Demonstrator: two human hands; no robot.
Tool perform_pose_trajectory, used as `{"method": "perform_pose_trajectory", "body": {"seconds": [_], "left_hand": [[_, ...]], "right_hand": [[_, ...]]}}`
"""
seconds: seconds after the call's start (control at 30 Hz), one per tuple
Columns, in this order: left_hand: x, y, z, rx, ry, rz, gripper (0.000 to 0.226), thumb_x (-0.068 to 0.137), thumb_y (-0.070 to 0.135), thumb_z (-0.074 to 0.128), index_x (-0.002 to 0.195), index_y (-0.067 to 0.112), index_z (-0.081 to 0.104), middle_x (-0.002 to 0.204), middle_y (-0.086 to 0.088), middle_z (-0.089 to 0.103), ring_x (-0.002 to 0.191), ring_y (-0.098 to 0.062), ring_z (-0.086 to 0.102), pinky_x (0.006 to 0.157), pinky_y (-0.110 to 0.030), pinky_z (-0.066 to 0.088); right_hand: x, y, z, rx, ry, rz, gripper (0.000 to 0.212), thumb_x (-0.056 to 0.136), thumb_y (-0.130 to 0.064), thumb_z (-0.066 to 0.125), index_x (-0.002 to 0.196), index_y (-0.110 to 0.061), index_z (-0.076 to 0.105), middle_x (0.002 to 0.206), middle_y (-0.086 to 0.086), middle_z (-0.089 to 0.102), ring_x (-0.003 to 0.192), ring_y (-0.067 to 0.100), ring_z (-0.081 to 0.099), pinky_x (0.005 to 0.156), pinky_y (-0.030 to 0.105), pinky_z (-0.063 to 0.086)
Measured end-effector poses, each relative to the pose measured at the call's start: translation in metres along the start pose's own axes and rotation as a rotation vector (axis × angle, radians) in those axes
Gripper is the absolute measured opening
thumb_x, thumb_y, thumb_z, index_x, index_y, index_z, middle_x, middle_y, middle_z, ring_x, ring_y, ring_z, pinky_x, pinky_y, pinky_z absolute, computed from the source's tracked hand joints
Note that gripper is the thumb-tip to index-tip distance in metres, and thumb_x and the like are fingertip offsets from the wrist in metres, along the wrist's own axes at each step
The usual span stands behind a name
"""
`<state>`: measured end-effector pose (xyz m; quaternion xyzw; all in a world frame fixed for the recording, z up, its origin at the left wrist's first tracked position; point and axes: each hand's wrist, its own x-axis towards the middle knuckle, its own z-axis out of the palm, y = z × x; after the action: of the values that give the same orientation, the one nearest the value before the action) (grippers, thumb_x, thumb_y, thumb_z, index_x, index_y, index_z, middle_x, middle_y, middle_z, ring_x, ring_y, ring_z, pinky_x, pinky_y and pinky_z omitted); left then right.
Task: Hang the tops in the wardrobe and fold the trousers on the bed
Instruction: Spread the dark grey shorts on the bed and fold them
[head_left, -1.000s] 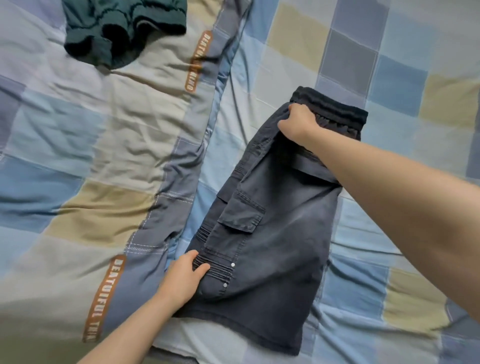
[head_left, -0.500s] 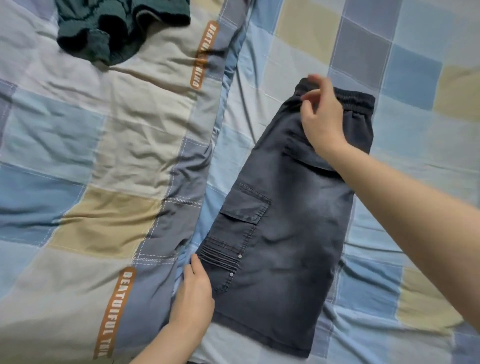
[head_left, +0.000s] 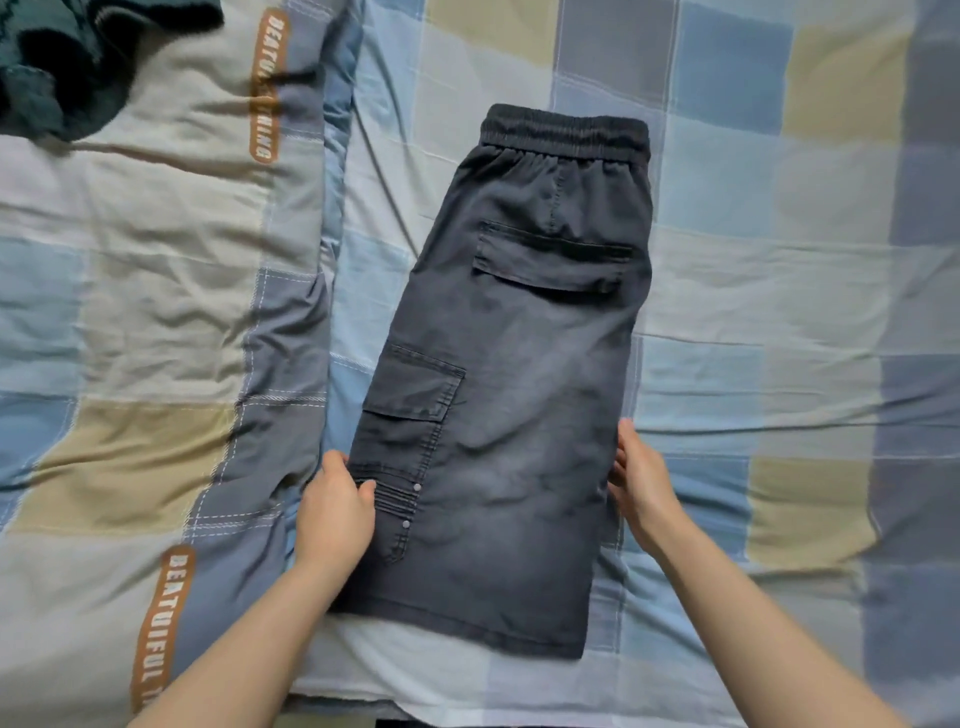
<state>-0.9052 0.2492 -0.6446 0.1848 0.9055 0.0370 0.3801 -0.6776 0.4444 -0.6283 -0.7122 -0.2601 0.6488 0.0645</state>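
Charcoal cargo shorts (head_left: 511, 374), folded in half lengthwise, lie flat on the checked bedsheet (head_left: 779, 291). Left hand (head_left: 332, 512) pinches their 9 o'clock edge, thumb on top; right hand (head_left: 641, 483) touches the 3 o'clock edge, fingers fairly straight. Dark green knit top (head_left: 62, 62) lies at 11 o'clock on the quilt (head_left: 156, 249).

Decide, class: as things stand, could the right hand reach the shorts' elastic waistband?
Probably yes. The right hand rests at the side edge of the dark shorts, and nothing lies over them up to the waistband.
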Motion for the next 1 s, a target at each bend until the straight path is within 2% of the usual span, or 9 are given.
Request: {"method": "perform_pose_trajectory", "body": {"seconds": [0.17, 0.27, 0.37, 0.47, 0.67, 0.77, 0.83, 0.93, 1.0], "left_hand": [[-0.002, -0.009, 0.003, -0.170, -0.094, -0.008, 0.015, 0.097, 0.014, 0.053, 0.107, 0.008, 0.045, 0.105, -0.016, 0.063, 0.102, -0.039, 0.059, 0.083, -0.044, 0.043], [-0.012, -0.004, 0.006, -0.572, -0.283, -0.060, 0.017, 0.098, 0.004, 0.051, 0.111, 0.014, 0.052, 0.121, -0.012, 0.064, 0.108, -0.025, 0.061, 0.093, -0.039, 0.046], [-0.042, 0.019, 0.020, -0.912, -0.617, -0.163, 0.029, 0.098, 0.003, 0.049, 0.121, 0.021, 0.056, 0.120, -0.005, 0.069, 0.106, -0.022, 0.066, 0.086, -0.034, 0.054], [-0.063, 0.026, 0.038, -0.950, -0.764, -0.174, 0.028, 0.095, 0.008, 0.056, 0.121, 0.019, 0.058, 0.118, -0.005, 0.070, 0.106, -0.023, 0.068, 0.083, -0.033, 0.057], [-0.055, -0.006, 0.051, -0.429, -0.318, -0.067, 0.016, 0.098, 0.014, 0.056, 0.112, 0.013, 0.062, 0.110, -0.006, 0.067, 0.108, -0.025, 0.061, 0.092, -0.035, 0.044], [-0.057, -0.006, 0.046, -0.023, -0.241, -0.099, 0.020, 0.091, 0.023, 0.066, 0.092, 0.007, 0.053, 0.097, -0.016, 0.063, 0.103, -0.040, 0.060, 0.085, -0.042, 0.044], [-0.063, 0.005, 0.045, 0.187, -0.044, -0.029, 0.037, 0.080, 0.014, 0.072, 0.103, 0.000, 0.047, 0.107, -0.027, 0.054, 0.102, -0.047, 0.053, 0.084, -0.049, 0.044], [-0.077, 0.048, 0.049, 0.296, 0.208, 0.335, 0.057, 0.062, 0.000, 0.073, 0.114, 0.000, 0.052, 0.102, -0.024, 0.049, 0.091, -0.045, 0.049, 0.074, -0.053, 0.045], [-0.077, 0.085, 0.053, 0.332, 0.213, 0.538, 0.059, 0.063, 0.006, 0.076, 0.118, 0.007, 0.056, 0.107, -0.019, 0.050, 0.094, -0.040, 0.048, 0.073, -0.051, 0.046]], "right_hand": [[0.000, -0.010, 0.000, -0.145, -0.171, -0.023, 0.023, 0.096, -0.020, 0.054, 0.099, 0.000, 0.065, 0.095, 0.012, 0.072, 0.080, 0.017, 0.066, 0.068, 0.028, 0.053], [0.006, -0.019, -0.023, -0.280, -0.012, -0.163, 0.023, 0.095, -0.024, 0.054, 0.099, -0.003, 0.063, 0.095, 0.012, 0.069, 0.084, 0.020, 0.062, 0.075, 0.036, 0.050], [0.008, -0.037, -0.065, -0.249, 0.171, -0.269, 0.019, 0.090, -0.026, 0.063, 0.084, -0.008, 0.059, 0.076, 0.005, 0.060, 0.071, 0.018, 0.055, 0.065, 0.031, 0.044], [0.013, -0.051, -0.098, -0.156, 0.245, -0.327, 0.018, 0.088, -0.025, 0.066, 0.075, -0.015, 0.060, 0.068, 0.001, 0.057, 0.060, 0.010, 0.048, 0.055, 0.024, 0.039], [0.025, -0.010, -0.146, -0.344, 0.268, -0.114, 0.016, 0.095, -0.016, 0.051, 0.082, -0.011, 0.058, 0.071, 0.005, 0.053, 0.052, 0.012, 0.044, 0.037, 0.013, 0.033], [0.016, 0.014, -0.140, -0.333, 0.066, 0.083, 0.028, 0.098, -0.032, 0.042, 0.086, -0.014, 0.060, 0.071, 0.000, 0.061, 0.054, 0.012, 0.052, 0.049, 0.021, 0.038], [0.010, 0.025, -0.132, -0.292, -0.005, 0.101, 0.033, 0.099, -0.039, 0.041, 0.096, -0.015, 0.064, 0.084, -0.002, 0.067, 0.071, 0.013, 0.062, 0.058, 0.026, 0.045], [0.012, 0.030, -0.121, -0.192, 0.033, 0.037, 0.037, 0.096, -0.044, 0.047, 0.110, -0.013, 0.063, 0.109, 0.001, 0.068, 0.099, 0.019, 0.064, 0.085, 0.035, 0.052], [0.017, 0.019, -0.117, -0.096, 0.030, 0.009, 0.037, 0.094, -0.043, 0.051, 0.109, -0.011, 0.062, 0.109, 0.003, 0.069, 0.101, 0.020, 0.065, 0.090, 0.038, 0.053]]}}
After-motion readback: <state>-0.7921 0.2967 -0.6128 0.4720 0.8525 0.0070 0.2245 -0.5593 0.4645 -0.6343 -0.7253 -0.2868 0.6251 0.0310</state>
